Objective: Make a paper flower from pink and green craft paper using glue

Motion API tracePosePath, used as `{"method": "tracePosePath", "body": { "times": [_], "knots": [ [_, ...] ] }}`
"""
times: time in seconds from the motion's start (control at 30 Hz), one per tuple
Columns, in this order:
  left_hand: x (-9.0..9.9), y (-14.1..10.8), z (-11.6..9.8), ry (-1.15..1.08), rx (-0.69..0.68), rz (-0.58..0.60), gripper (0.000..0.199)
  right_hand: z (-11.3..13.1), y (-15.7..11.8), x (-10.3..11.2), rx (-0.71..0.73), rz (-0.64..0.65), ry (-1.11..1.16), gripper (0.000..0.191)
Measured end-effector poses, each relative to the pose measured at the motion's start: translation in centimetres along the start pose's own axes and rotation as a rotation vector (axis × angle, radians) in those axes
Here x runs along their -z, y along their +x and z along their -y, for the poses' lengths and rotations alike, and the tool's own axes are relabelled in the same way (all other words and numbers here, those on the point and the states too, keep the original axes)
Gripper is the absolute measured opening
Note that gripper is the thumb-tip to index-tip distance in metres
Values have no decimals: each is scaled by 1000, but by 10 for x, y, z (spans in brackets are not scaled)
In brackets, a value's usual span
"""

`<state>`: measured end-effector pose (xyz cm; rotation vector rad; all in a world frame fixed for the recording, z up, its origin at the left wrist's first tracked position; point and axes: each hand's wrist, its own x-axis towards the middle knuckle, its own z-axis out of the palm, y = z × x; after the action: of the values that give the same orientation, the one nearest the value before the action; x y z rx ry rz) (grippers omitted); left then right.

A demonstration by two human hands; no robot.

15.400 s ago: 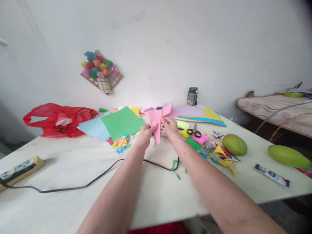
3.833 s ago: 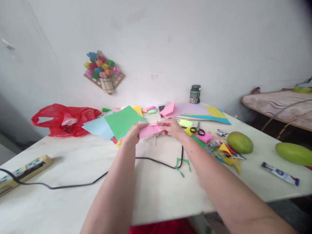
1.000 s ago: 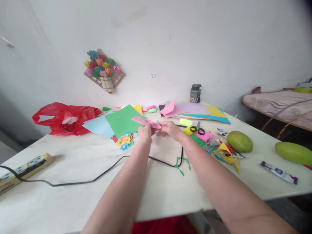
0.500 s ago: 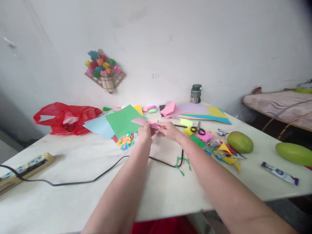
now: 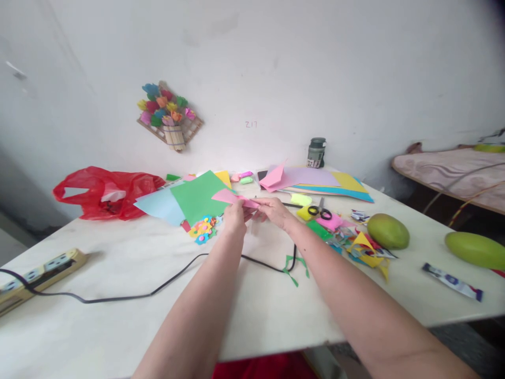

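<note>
A piece of pink paper (image 5: 225, 196) is pinched between my two hands above the middle of the table. My left hand (image 5: 235, 216) is closed on its near side, and the paper's wide end sticks out to the left. My right hand (image 5: 273, 212) grips the paper's right end, fingertips close to the left hand's. Just left of my hands lie a green sheet (image 5: 201, 197), a light blue sheet (image 5: 163, 205) and small colourful paper flowers (image 5: 203, 229). Scissors (image 5: 321, 210) with black handles rest right of my right hand.
A black cable (image 5: 173, 279) runs beneath my arms from a power strip (image 5: 43, 273). Green paper scraps (image 5: 294, 267) lie by it. At the right are coloured scraps (image 5: 365, 250), a green fruit (image 5: 389, 231) and a tube (image 5: 452, 281). A red plastic bag (image 5: 114, 184) sits at left, stacked sheets (image 5: 311, 179) behind.
Almost nothing has moved. Both hands keep hold of the pink paper in the same place, with only a slight shift of the right fingers and of the view.
</note>
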<state>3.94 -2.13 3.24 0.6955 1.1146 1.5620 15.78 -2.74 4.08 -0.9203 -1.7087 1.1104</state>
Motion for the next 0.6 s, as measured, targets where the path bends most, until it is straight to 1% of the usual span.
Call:
{"method": "tracePosePath", "body": {
  "times": [0.17, 0.27, 0.37, 0.47, 0.53, 0.6],
  "knots": [
    [0, 4, -1, -39, -8, 69, 18, 1, 0, -3, -69, -7, 244, 26],
    [-3, 4, -2, -41, -29, 112, 16, -2, 2, -4, -110, -25, 360, 25],
    [-6, -2, 0, -23, -115, 159, 13, -4, 3, -5, -107, -18, 423, 27],
    [-10, -10, 1, 11, -190, 203, 17, -5, 4, -5, -119, -44, 432, 24],
    [-12, -13, 1, 48, -205, 202, 20, -6, 5, -7, -119, -55, 436, 23],
    [-13, -12, 2, 102, -189, 132, 20, -7, 5, -9, -105, -52, 434, 23]
  ]
}}
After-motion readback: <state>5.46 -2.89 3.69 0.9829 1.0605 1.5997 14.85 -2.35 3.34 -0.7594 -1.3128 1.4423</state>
